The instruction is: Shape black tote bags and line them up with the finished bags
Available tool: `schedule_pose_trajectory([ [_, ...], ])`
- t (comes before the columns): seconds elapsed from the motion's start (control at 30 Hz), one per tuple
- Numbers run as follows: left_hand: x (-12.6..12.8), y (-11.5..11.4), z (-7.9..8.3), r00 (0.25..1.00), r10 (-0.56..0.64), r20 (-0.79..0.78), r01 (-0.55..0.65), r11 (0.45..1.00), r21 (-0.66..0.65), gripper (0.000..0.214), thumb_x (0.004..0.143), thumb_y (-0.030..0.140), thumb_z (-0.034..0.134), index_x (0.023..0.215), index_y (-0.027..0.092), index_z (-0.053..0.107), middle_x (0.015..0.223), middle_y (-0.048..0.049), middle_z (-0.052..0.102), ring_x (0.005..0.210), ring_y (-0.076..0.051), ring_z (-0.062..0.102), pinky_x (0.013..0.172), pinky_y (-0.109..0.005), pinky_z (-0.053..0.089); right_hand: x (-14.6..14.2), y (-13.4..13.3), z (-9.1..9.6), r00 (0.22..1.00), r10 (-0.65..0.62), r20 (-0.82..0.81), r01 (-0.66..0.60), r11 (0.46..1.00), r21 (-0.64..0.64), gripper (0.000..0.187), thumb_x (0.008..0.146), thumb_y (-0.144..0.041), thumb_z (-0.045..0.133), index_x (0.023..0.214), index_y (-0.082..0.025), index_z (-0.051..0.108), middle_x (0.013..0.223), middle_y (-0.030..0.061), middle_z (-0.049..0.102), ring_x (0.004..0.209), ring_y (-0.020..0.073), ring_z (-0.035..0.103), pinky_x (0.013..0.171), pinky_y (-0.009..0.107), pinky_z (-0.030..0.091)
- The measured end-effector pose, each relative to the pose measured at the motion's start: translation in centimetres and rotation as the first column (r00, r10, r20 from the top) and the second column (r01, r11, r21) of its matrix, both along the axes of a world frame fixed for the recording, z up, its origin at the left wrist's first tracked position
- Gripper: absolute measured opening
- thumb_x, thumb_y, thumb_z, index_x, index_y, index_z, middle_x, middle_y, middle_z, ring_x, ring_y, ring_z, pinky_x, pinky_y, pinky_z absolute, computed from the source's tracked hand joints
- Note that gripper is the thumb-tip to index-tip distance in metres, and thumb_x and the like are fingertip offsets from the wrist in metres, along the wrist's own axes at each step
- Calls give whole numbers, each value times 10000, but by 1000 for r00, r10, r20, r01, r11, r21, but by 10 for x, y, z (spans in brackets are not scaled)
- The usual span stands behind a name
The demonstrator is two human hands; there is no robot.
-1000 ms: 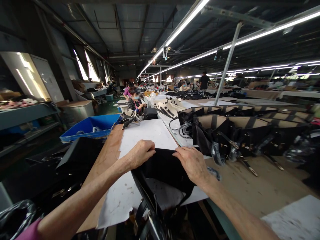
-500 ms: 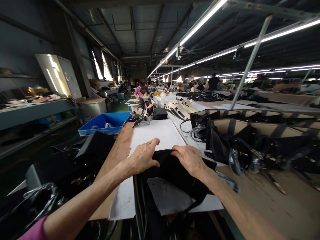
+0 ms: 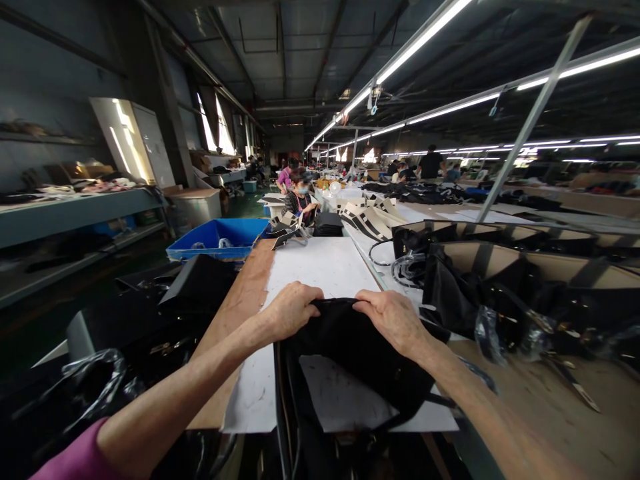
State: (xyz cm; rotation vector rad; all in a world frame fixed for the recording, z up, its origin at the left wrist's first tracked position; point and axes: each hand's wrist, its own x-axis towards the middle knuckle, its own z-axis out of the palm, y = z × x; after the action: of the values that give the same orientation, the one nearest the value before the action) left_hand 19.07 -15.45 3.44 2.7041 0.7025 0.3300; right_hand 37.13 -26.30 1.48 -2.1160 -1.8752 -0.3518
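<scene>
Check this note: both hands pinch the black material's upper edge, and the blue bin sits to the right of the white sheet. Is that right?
Wrong side: in the head view, the blue bin sits to the left of the white sheet. The left hand and right hand do pinch the upper edge of the black material.

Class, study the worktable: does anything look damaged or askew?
Yes: the white sheet by the black item looks worn. Dark marks speckle it, and its left edge runs ragged rather than straight.
</scene>
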Motion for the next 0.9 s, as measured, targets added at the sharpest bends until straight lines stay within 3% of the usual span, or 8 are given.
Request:
schedule_pose_trajectory([
  [0.23, 1, 1, -1, 1000, 10, 4, -10, 999, -38, 140, 688, 184, 490, 744, 168, 618, 574, 12, 554, 569, -113, 472, 529, -204, 319, -7, 8, -2, 988, -88, 127, 89, 996, -3, 363, 824, -505, 370, 732, -241, 601, 655, 11, 645, 631, 156, 576, 522, 247, 257],
  [0.47, -3, 0, -1, 999, 29, 18, -29, 999, -13, 126, 692, 181, 495, 743, 166, 609, 586, 5, 564, 569, -116, 484, 525, -206, 325, -31, 19, 0, 976, 64, 210, -65, 998, -1, 216, 866, -340, 382, 810, -210, 546, 758, 21, 651, 659, 152, 593, 541, 253, 282],
  [0.7, -2, 2, -2, 1000, 15, 24, -15, 999, -34, 121, 679, 249, 555, 753, 172, 613, 613, 12, 588, 591, -119, 504, 527, -203, 336, -29, 25, -1, 981, 45, 186, -36, 998, -55, 292, 873, -403, 330, 833, -221, 554, 753, 30, 661, 678, 165, 599, 564, 250, 303],
  [0.9, 0, -1, -1, 997, 72, -25, -70, 995, 69, 166, 709, 317, 531, 721, 177, 621, 610, -5, 612, 574, -130, 511, 522, -218, 333, -28, 22, 3, 980, 43, 196, -32, 998, -58, 346, 854, -458, 331, 807, -216, 573, 732, 37, 663, 664, 171, 602, 558, 253, 299],
])
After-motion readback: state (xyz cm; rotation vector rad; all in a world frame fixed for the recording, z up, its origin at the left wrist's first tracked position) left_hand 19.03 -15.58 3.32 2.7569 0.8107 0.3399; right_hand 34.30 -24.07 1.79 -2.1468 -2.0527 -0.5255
